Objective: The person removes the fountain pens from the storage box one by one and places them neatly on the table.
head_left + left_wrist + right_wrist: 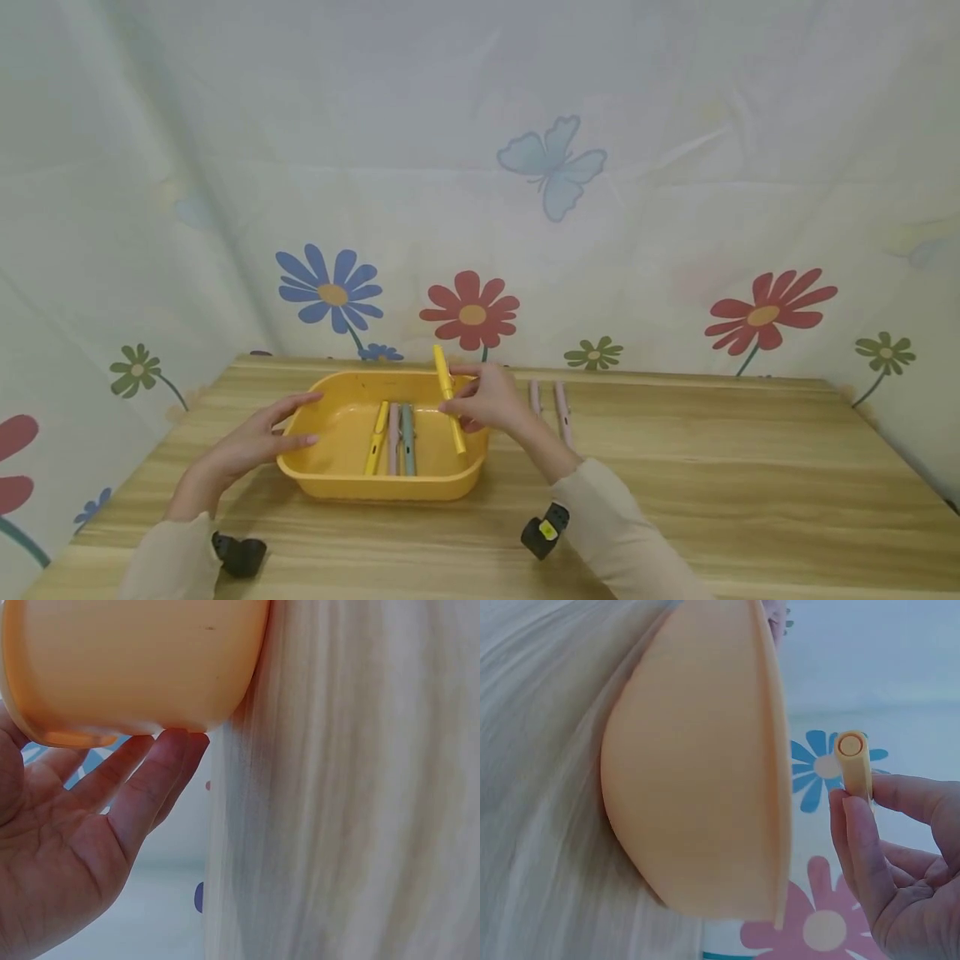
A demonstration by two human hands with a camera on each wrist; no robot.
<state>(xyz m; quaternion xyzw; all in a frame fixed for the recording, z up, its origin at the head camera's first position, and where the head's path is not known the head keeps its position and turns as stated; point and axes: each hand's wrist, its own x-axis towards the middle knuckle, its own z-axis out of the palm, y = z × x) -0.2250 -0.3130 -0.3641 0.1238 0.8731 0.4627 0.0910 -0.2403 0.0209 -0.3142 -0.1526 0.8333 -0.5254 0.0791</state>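
Observation:
A yellow plastic basin [382, 489] stands on the table. At its left end my left hand [258, 435] holds the rim, with the thumb over the edge and fingers [154, 776] against the outer wall. Above the basin's right end, my right hand [487, 400] pinches a yellow pen [442, 375] between thumb and fingers, tilted. In the right wrist view the round end of this pen [851, 746] faces the camera, beyond the rim. Inside the basin lie another yellow pen [377, 437], a light purple pen [393, 442] and a grey-green pen [407, 440], side by side.
Two light purple pens lie on the wooden table [712, 483] right of the basin, one [562, 412] plainly visible, the other [535, 396] partly behind my right forearm. A pale curtain [660, 167] printed with flowers and a butterfly hangs behind the table.

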